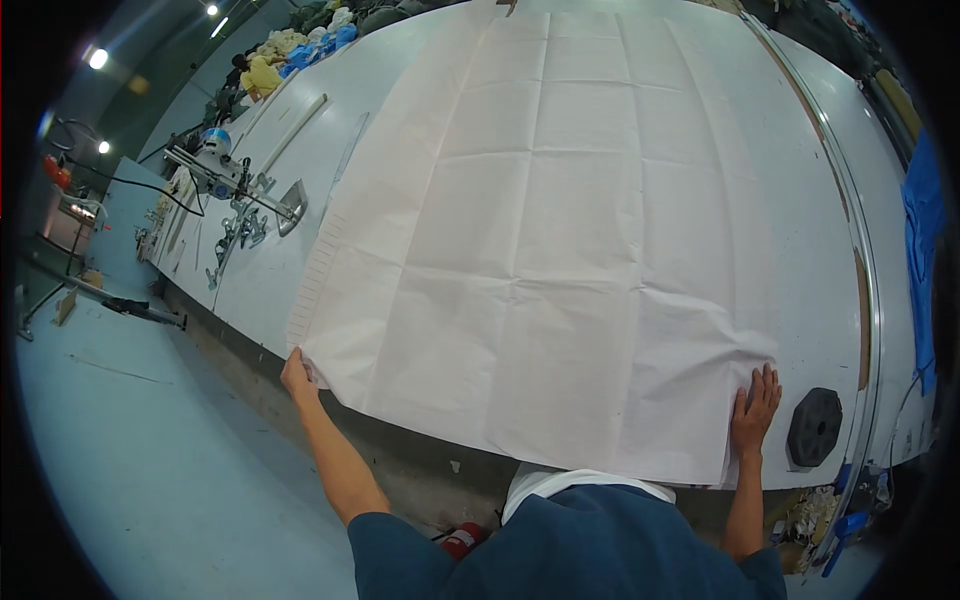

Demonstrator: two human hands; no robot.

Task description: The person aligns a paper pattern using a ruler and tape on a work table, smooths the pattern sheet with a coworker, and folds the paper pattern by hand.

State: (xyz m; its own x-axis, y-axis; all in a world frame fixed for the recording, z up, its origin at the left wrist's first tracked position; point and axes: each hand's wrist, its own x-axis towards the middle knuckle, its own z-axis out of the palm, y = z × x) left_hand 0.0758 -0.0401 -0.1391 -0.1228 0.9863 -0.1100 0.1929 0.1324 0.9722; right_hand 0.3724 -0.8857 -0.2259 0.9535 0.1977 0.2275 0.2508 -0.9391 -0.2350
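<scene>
A large sheet of white paper [570,220] with a grid of fold creases covers most of the long table. Its near end hangs slightly past the table's front edge. At the sheet's near left corner my left hand [300,374] is closed, pinching the paper. My right hand [757,408] lies flat on the sheet's near right edge, fingers stretched out, with wrinkles running leftward from it. Just right of that hand a dark octagonal weight plate [815,428] rests on the table.
An electric cloth cutter [225,170] and metal clamps [240,232] are on the table's left side. A metal rail [850,220] follows the right side. Heaped fabric [290,55] lies at the far left, and blue material [922,260] hangs at the right. Another table [150,440] stands at left.
</scene>
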